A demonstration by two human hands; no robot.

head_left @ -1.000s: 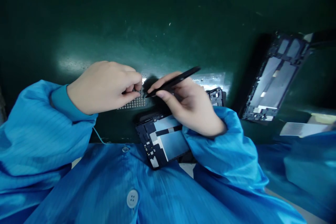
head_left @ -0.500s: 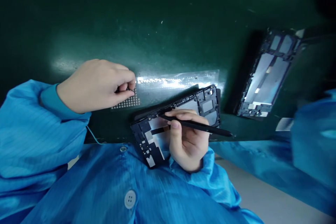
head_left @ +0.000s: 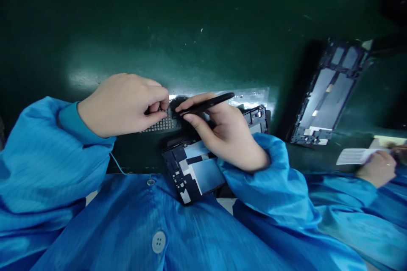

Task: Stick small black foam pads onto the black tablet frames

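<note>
My left hand point(head_left: 125, 103) is closed, its thumb and fingertips pinching a sheet of small grey square pads point(head_left: 163, 123) on a clear backing. Between the thumb and fingers of my right hand point(head_left: 224, 129) are slim black tweezers point(head_left: 208, 103), their tips close to the sheet's right edge. Whether the tips grip a pad is too small to make out. Below both hands lies an opened tablet housing point(head_left: 206, 175) with black frame and silvery inner plates, tilted at the table's near edge. My right hand and sleeve cover part of it.
A second opened tablet housing point(head_left: 324, 93) rests on the green table point(head_left: 133, 29) to the right. Clear film point(head_left: 254, 95) lies behind the nearer housing. At far right, a co-worker's hand point(head_left: 378, 168) holds a white striped sheet point(head_left: 354, 156).
My right hand has moved the tweezers up and left, from the tablet housing to the pad sheet. My left hand keeps its pinch. The co-worker's hand has come into view.
</note>
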